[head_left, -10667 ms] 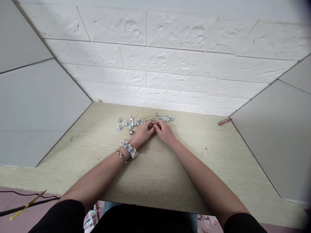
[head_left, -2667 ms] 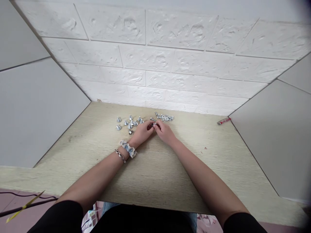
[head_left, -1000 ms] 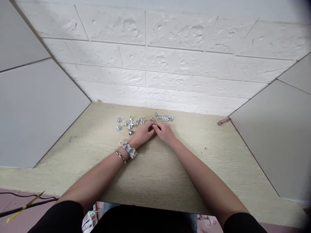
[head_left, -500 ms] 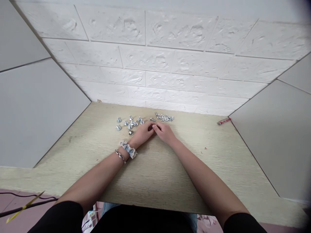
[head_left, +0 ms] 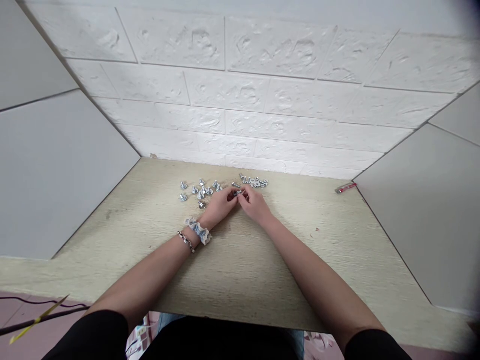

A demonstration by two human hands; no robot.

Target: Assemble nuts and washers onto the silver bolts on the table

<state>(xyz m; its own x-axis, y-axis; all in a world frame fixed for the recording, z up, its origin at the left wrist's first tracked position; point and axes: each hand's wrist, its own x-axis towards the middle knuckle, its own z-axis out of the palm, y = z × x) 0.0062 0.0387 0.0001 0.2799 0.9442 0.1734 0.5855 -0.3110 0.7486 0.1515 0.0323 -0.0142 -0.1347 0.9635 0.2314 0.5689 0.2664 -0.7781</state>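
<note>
My left hand [head_left: 222, 202] and my right hand [head_left: 255, 204] meet over the middle of the table, fingertips pinched on a small silver bolt [head_left: 238, 193] between them. Fingers hide part of it, so whether a nut or washer sits on it I cannot tell. Just beyond the fingertips lies a loose bolt [head_left: 236, 185]. Left of my left hand several bolts with washers [head_left: 201, 195] are spread out, many standing on their heads. Past my right hand is a cluster of loose bolts, nuts and washers [head_left: 257, 183].
The pale wooden table [head_left: 240, 270] ends at a white brick-patterned wall [head_left: 247, 95], with grey panels on both sides. A red-handled tool [head_left: 345, 188] lies at the right by the panel. Below the left edge a dark rod [head_left: 45, 318] shows with yellow tape.
The fingers of both hands have parted slightly at the tips, so more of the silver bolt between them shows. Arms and loose hardware stay in place.
</note>
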